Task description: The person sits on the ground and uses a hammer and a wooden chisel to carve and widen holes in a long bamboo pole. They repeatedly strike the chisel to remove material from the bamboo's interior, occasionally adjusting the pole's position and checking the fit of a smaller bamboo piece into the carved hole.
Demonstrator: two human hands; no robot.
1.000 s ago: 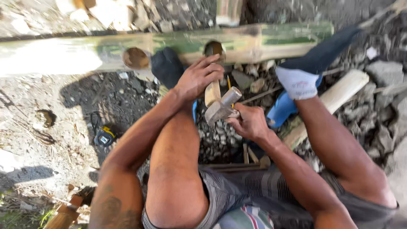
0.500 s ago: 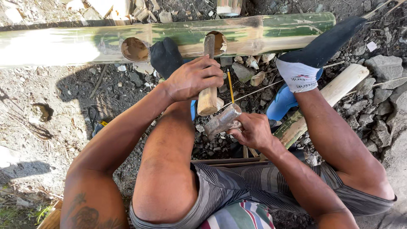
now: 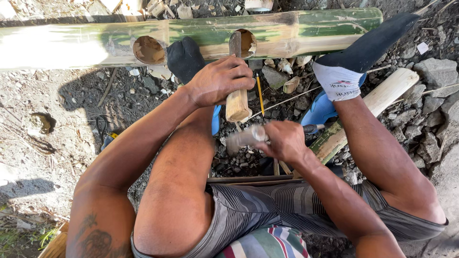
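A long green bamboo pole (image 3: 306, 28) lies across the top of the view, with two round holes cut in it (image 3: 149, 49). My left hand (image 3: 217, 79) grips a chisel with a thick wooden handle (image 3: 237, 105); its blade end sits in the right hole (image 3: 241, 43). Just below the handle's butt, my right hand (image 3: 286, 141) holds a metal hammer (image 3: 246, 137), which looks blurred. Both of my feet in dark socks press against the pole.
Loose stones, wood chips and a yellow pencil (image 3: 259, 93) lie on the ground under the pole. A pale wooden log (image 3: 387, 91) lies at right beside blue sandals (image 3: 318, 112). Black-handled pliers (image 3: 103, 131) lie at left.
The view has shifted a little. My left hand keeps the chisel in the right hole. The hammer in my right hand has swung and now sits blurred just under the chisel handle.
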